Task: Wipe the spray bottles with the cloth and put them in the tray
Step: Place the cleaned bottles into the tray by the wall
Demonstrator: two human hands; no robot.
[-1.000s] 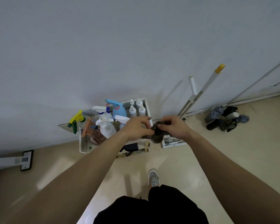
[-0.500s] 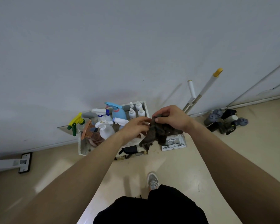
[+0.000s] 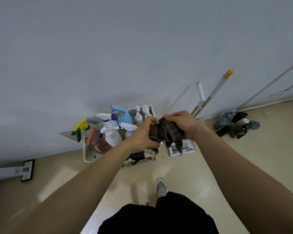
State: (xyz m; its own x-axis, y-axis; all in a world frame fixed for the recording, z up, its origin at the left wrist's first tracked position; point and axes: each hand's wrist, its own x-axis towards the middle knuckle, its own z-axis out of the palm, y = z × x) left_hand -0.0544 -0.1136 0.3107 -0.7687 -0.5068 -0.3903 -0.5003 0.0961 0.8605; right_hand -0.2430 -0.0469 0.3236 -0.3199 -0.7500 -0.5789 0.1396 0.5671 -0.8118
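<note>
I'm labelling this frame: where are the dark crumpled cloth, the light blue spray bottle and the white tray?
dark crumpled cloth (image 3: 167,130), head view, bunched middle.
light blue spray bottle (image 3: 125,118), head view, rounded body.
white tray (image 3: 90,156), head view, bare near-left corner.

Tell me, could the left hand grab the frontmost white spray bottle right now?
Probably not yet: the left hand and right hand both grip the cloth. The frontmost white spray bottle stands uncovered nearby.
</note>
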